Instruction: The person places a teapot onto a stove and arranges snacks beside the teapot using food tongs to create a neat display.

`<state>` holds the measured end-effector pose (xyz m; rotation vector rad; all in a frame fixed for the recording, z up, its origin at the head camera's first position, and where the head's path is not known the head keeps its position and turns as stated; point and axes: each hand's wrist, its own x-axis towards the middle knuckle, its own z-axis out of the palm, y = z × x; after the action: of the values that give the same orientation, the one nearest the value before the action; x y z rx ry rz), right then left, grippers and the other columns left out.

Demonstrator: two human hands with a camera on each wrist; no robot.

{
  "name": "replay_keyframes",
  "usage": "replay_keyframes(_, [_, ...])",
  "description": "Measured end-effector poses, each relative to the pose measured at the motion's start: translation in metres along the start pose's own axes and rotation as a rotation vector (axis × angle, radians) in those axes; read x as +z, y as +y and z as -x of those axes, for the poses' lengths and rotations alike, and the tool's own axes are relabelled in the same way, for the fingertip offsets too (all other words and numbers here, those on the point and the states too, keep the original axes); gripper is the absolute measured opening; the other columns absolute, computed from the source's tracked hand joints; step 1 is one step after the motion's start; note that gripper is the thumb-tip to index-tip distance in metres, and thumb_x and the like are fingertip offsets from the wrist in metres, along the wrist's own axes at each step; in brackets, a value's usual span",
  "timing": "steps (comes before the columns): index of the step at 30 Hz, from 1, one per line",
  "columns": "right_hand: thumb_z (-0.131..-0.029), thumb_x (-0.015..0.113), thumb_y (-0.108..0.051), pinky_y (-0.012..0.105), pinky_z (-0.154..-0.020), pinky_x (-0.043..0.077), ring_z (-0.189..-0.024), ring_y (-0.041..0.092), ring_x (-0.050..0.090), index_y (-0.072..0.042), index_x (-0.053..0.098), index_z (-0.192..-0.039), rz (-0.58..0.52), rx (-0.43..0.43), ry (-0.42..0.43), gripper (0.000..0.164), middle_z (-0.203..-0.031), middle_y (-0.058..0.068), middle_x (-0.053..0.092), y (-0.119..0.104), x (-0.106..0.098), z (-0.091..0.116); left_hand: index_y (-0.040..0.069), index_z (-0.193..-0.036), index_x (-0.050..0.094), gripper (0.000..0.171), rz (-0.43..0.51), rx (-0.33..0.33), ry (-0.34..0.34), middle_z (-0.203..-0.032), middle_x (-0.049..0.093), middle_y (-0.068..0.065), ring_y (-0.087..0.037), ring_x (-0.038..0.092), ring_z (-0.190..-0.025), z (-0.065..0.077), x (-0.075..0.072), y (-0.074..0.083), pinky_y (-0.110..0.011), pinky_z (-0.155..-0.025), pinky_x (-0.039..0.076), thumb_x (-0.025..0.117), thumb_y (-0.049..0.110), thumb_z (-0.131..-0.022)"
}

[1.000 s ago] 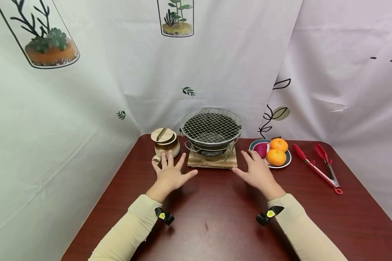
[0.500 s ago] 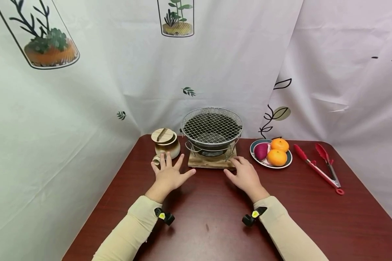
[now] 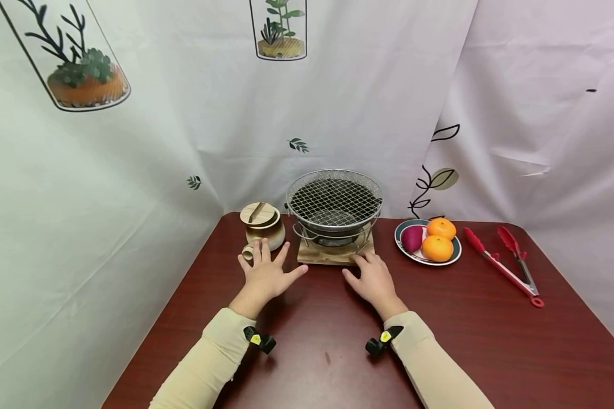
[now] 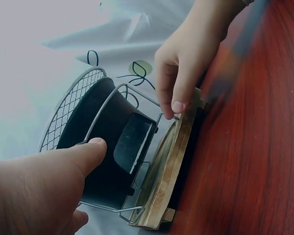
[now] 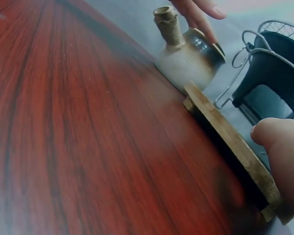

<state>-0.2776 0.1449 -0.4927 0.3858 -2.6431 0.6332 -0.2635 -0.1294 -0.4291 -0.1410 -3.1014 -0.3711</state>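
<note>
My left hand [image 3: 264, 278] has its fingers spread in front of a lidded clay pot [image 3: 266, 236] with a short side handle. In the right wrist view, its fingers overlap the pot [image 5: 183, 66]. My right hand [image 3: 376, 284] is at the front right of the wooden base [image 3: 324, 254] under a round tabletop grill [image 3: 335, 201]. The left wrist view has this hand [image 4: 186, 63] with thumb and fingers lightly bent, fingertips right at the edge of the board [image 4: 169, 171]. Nothing shows gripped in either hand.
A green-rimmed plate [image 3: 455, 255] right of the grill bears two oranges [image 3: 439, 238] and a purple item [image 3: 412, 238]. Red-handled tongs [image 3: 511, 272] lie spread farther right. Printed fabric [image 3: 363, 102] hangs behind the dark red table [image 3: 327, 329].
My right hand has moved left from beside the plate to the front right of the wooden base, its fingers drawing closer together. My left hand stays spread before the pot.
</note>
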Motion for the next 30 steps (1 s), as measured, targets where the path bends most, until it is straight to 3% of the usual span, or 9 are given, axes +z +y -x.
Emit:
replay_keyframes(12, [-0.09,0.071,-0.039,0.052,-0.103,0.041,-0.118,0.036,0.052,-0.008,0.07,-0.123,0.057,-0.012,0.007,0.044,-0.123,0.014,0.06,-0.001,0.009,0.0,0.027,-0.16,0.032,0.088,0.022,0.003,0.016,-0.165,0.007,-0.027,-0.039,-0.004,-0.154,-0.003,0.0,-0.004,-0.073,-0.111,-0.007,0.041,0.079,-0.089])
replay_keyframes(18, [-0.088,0.072,-0.035,0.054,-0.1,0.041,-0.117,0.036,0.051,-0.01,0.069,-0.121,0.079,-0.047,0.052,0.041,-0.12,0.012,0.058,0.002,0.015,0.002,0.024,-0.156,0.04,0.081,0.05,0.012,0.151,-0.162,0.018,-0.029,-0.043,0.006,-0.153,-0.008,0.0,-0.008,-0.072,-0.113,-0.003,0.054,0.069,-0.09])
replay_keyframes(24, [-0.087,0.073,-0.03,0.055,-0.099,0.041,-0.113,0.036,0.051,-0.01,0.069,-0.121,0.072,-0.08,0.087,0.039,-0.117,0.012,0.057,0.006,0.018,0.004,0.019,-0.153,0.043,0.079,0.07,-0.019,0.258,-0.156,0.028,-0.031,-0.049,0.019,-0.147,-0.017,-0.002,-0.02,-0.074,-0.11,0.013,0.062,0.06,-0.088])
replay_keyframes(30, [-0.087,0.072,-0.027,0.055,-0.098,0.041,-0.111,0.036,0.051,-0.011,0.069,-0.122,0.069,-0.086,0.094,0.038,-0.118,0.012,0.057,0.007,0.02,0.004,0.01,-0.151,0.042,0.081,0.127,-0.1,0.316,-0.144,0.039,-0.03,-0.048,0.034,-0.135,-0.024,-0.002,-0.036,-0.066,-0.102,0.034,0.062,0.057,-0.088])
